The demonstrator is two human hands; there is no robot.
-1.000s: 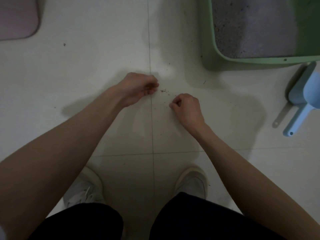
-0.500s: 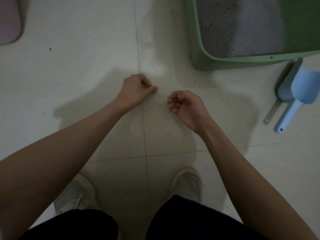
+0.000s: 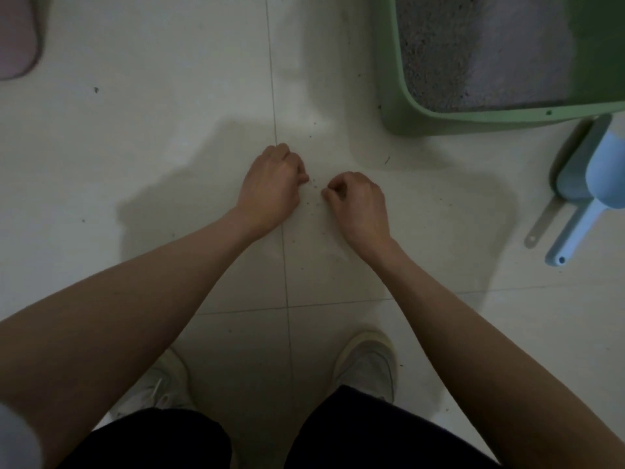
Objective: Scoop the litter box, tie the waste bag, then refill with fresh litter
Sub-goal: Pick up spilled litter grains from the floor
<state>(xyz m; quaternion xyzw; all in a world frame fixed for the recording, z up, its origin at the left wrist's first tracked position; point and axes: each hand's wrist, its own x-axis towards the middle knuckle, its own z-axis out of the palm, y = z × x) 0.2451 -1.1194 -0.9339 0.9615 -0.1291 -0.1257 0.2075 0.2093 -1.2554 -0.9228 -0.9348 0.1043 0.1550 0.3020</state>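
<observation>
I note that the right hand [image 3: 358, 204], palm-up half a second ago, has turned knuckles-up again, and both it and the left hand [image 3: 270, 187] are now curled with fingertips low over the scattered dark litter grains [image 3: 314, 187], near the pale green plastic litter box [image 3: 439, 120]. I cannot tell if either pinches any. I judge this stray-litter cleanup; the light blue plastic scoop [image 3: 588, 194] lies just beside the box, and no writing is legible.
</observation>
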